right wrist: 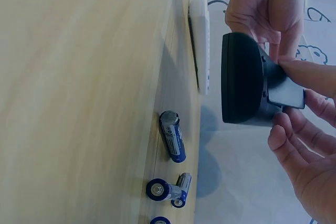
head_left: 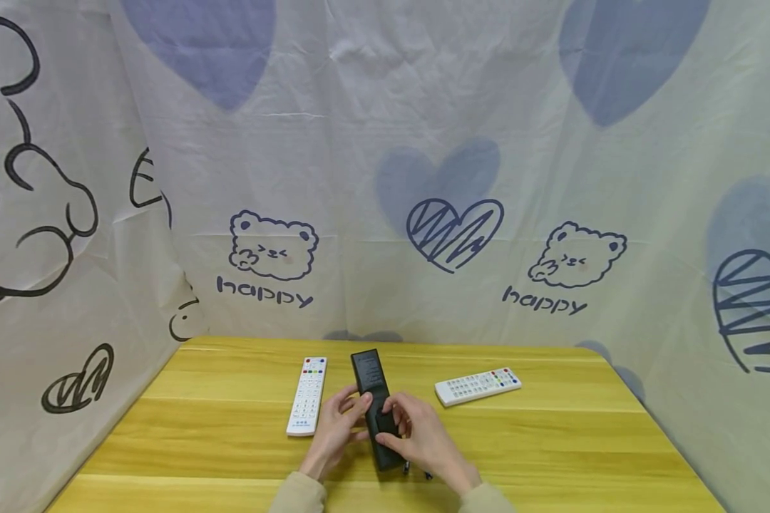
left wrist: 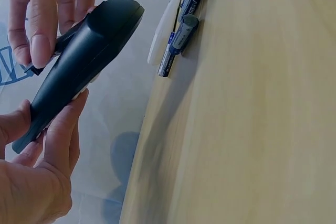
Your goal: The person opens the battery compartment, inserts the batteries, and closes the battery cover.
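A black remote control (head_left: 370, 370) is held above the table, its back facing up and its far end tilted a little left. My left hand (head_left: 337, 426) grips it from the left side, thumb on the back and fingers underneath. On the other side, my right hand (head_left: 425, 436) pinches the battery cover (right wrist: 287, 94), a thin black plate. In the right wrist view this cover stands out at an angle from the remote's back. The battery compartment's inside is hidden. Below the hands, several blue-and-silver batteries (right wrist: 173, 136) lie on the table, mostly hidden in the head view.
One white remote control (head_left: 306, 399) lies left of the hands, close to the left one. Another white remote control (head_left: 478, 387) lies to the right, slanted. The wooden table (head_left: 571, 442) meets a printed cloth (head_left: 359, 285) at its back and sides.
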{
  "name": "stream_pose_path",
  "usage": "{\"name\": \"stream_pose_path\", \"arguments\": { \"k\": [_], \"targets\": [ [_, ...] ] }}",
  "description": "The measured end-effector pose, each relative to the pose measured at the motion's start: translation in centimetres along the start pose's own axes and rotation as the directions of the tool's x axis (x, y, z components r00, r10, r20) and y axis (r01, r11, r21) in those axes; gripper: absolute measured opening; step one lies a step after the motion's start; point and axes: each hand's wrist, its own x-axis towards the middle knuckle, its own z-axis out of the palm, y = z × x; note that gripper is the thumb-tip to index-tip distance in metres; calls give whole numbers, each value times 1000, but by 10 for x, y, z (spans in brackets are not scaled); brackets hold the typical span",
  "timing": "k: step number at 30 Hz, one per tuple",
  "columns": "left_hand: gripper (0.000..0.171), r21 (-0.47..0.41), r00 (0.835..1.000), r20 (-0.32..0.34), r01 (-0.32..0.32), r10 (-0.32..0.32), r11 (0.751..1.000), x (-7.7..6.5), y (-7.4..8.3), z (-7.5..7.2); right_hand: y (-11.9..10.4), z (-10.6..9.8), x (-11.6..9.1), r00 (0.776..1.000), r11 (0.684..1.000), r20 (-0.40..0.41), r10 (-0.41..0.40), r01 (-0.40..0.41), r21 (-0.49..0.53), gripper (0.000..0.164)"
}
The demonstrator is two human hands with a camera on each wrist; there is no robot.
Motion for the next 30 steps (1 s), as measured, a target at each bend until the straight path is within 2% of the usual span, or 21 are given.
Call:
{"name": "stream_pose_path", "arguments": {
  "k": [4, 7, 19, 25, 30],
  "targets": [
    [56, 14, 1000, -14, -7, 7, 1000, 0, 0, 1, -3, 0, -1, 999, 1000, -36, 2, -2, -6, 31],
    [57, 24, 1000, -21, -15, 16, 1000, -1, 0, 1, -5, 0, -2, 998, 999, -52, 32, -32, 1, 30],
    [57, 24, 999, -40, -28, 29, 999, -1, -1, 1, -5, -6, -10, 984, 988, -128, 125, -111, 111, 30],
    [57, 9, 998, -47, -35, 36, 999, 0, -3, 0, -1, -14, -13, 978, 986, -133, 164, -157, 59, 30],
    [58, -4, 998, -47, -28, 28, 1000, 1, -2, -2, 5, -20, -14, 973, 984, -161, 166, -175, -39, 30]
  ]
}}
